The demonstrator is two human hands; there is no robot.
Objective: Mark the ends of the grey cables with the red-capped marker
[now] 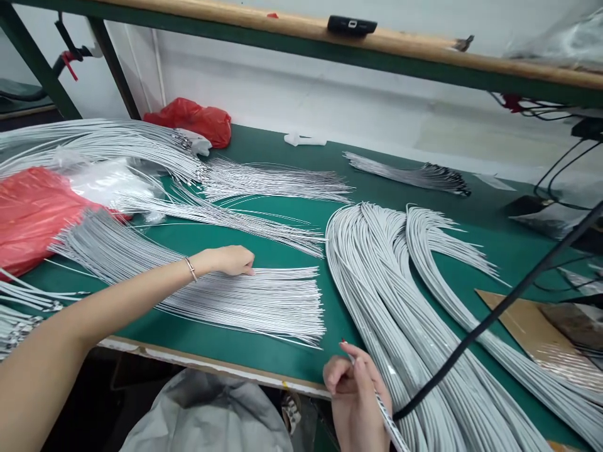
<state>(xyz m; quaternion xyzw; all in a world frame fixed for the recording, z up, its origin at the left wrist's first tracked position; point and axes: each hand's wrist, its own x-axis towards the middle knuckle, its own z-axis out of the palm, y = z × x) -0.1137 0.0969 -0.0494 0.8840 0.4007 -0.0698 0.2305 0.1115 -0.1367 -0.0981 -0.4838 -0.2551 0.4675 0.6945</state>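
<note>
My left hand (230, 260) reaches across a flat, fanned bundle of thin grey cables (254, 301) on the green table. Its fingers are curled together at the bundle's far edge, pinching cable there; how many strands is hidden. Low in the view, beyond the table's front edge, my right hand (360, 392) is closed around a slim white rod with dark marks (390, 424). A small red tip shows at its fingertips. Just right of this hand lies a thick, bent bundle of grey cables (377, 289).
More cable bundles lie behind, such as one (273, 179) at the back. Red plastic bags (28, 213) sit left. A black cord (499, 307) slants down across the right side to near my right hand. A shelf with a wooden edge (282, 25) spans above; cardboard (513, 320) lies right.
</note>
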